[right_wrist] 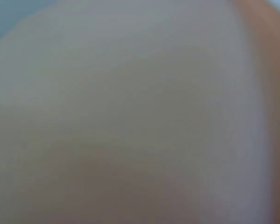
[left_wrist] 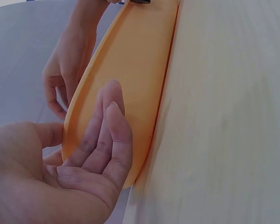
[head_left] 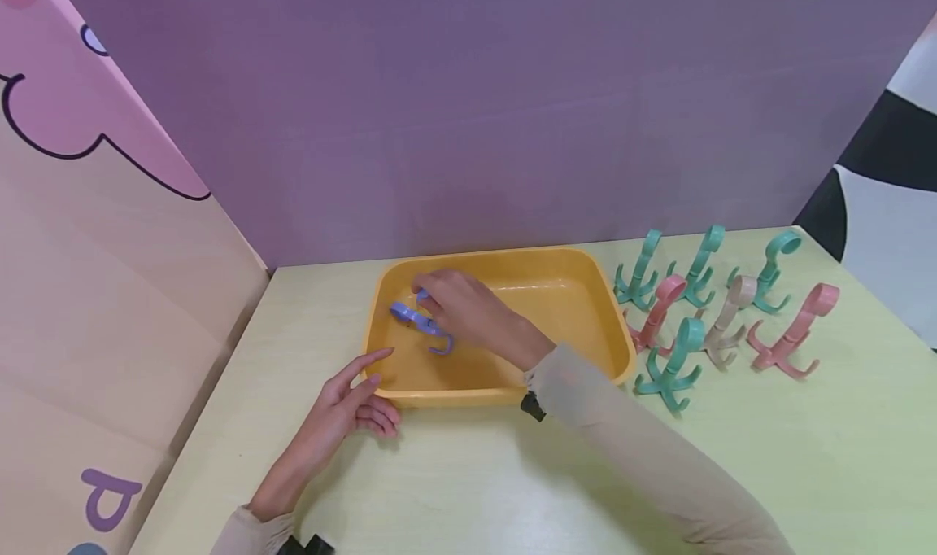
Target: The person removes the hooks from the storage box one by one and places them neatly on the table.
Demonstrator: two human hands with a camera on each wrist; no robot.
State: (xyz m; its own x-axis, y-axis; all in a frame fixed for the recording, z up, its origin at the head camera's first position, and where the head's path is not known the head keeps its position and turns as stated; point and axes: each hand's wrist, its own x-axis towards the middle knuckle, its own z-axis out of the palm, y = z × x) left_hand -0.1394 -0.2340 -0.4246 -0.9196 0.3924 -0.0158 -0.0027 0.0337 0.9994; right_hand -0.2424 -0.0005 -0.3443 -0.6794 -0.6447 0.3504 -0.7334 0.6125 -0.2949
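In the head view my right hand (head_left: 468,311) reaches down into the yellow tray (head_left: 505,396), fingers bent over a small blue piece (head_left: 422,296) that peeks out at the fingertips; the rest of it is hidden. Right beside these fingers a blue multi-prong hook (head_left: 416,317) lies on the tray floor, its ring end to the left. My left hand (head_left: 344,404) is at the tray's near left corner, one finger reaching over the rim. Its other fingers lie along the outer wall, loosely bent, as the left wrist view shows (left_wrist: 95,154).
To the right of the tray stand several hooks with rings on top: green ones (head_left: 669,376), pink ones (head_left: 794,335) and a beige one (head_left: 725,327). A purple wall (head_left: 512,115) rises behind the pale table (head_left: 454,474). A blurred sleeve (right_wrist: 130,116) fills the right wrist view.
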